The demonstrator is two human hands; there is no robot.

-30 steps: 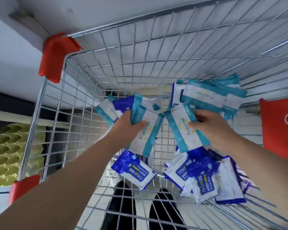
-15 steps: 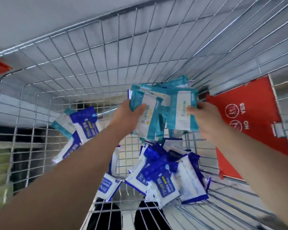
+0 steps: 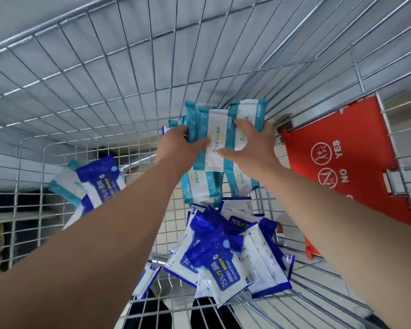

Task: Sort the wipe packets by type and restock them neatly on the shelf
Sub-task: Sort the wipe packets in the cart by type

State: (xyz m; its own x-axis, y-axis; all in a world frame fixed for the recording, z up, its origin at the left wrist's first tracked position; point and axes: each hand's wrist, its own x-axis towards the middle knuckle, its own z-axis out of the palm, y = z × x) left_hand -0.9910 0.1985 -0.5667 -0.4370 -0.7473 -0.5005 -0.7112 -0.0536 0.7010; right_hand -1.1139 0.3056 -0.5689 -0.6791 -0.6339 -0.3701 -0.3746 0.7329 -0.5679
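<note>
At the left of the wire cart point(image 3: 86, 96), a blue packet point(image 3: 97, 184) lies against the side mesh over a teal one, well apart from the hands. The left hand point(image 3: 176, 148) is closed on the left edge of a bundle of teal packets point(image 3: 220, 138), and the right hand point(image 3: 252, 148) is spread over its front, fingers pressing; presumably the bundle is being squared for lifting. A blue heap point(image 3: 223, 257) lies below, with open room above; the red flap point(image 3: 342, 162) bounds the right.

the left hand point(image 3: 176, 148) and right hand point(image 3: 254, 148) hide most of the teal packets point(image 3: 220, 129).
</note>
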